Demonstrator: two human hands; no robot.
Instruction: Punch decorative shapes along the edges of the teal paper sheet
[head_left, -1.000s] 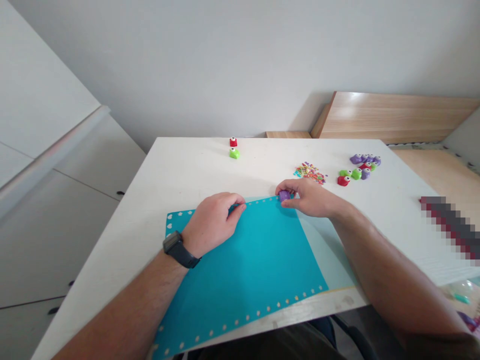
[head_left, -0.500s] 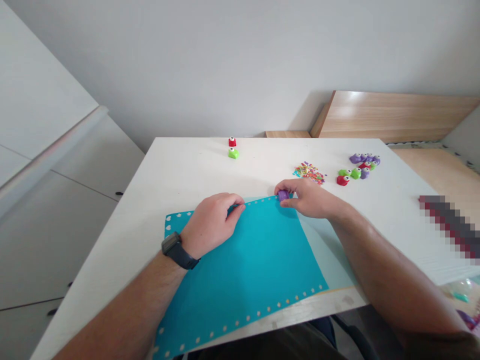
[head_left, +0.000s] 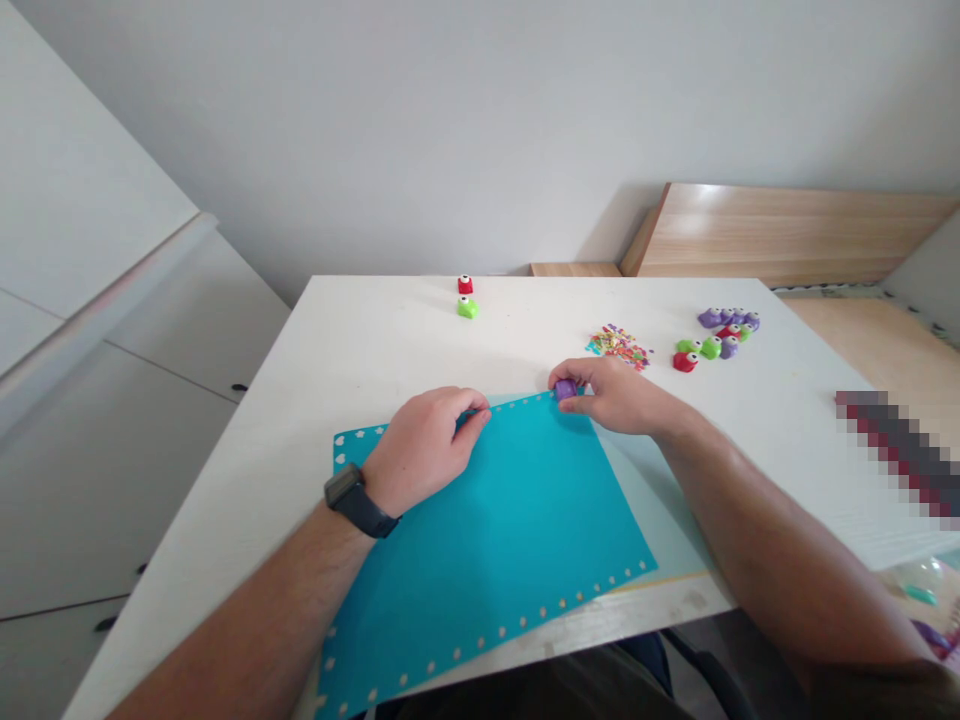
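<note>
A teal paper sheet (head_left: 517, 530) lies on the white table (head_left: 360, 350), with small punched holes along its far and near edges. My left hand (head_left: 427, 445), a dark watch on its wrist, is closed and pinches the sheet's far edge. My right hand (head_left: 615, 395) is closed on a small purple punch (head_left: 565, 389) that sits on the same far edge, near its right corner.
A red punch (head_left: 465, 285) and a green punch (head_left: 466, 307) stand at the table's far side. A heap of coloured paper bits (head_left: 619, 343) and a cluster of purple, green and red punches (head_left: 718, 335) lie at the far right. White cabinets stand left.
The purple punch and my right hand have crept slightly left along the sheet's far edge. The sheet has shifted a little. My left hand keeps its hold.
</note>
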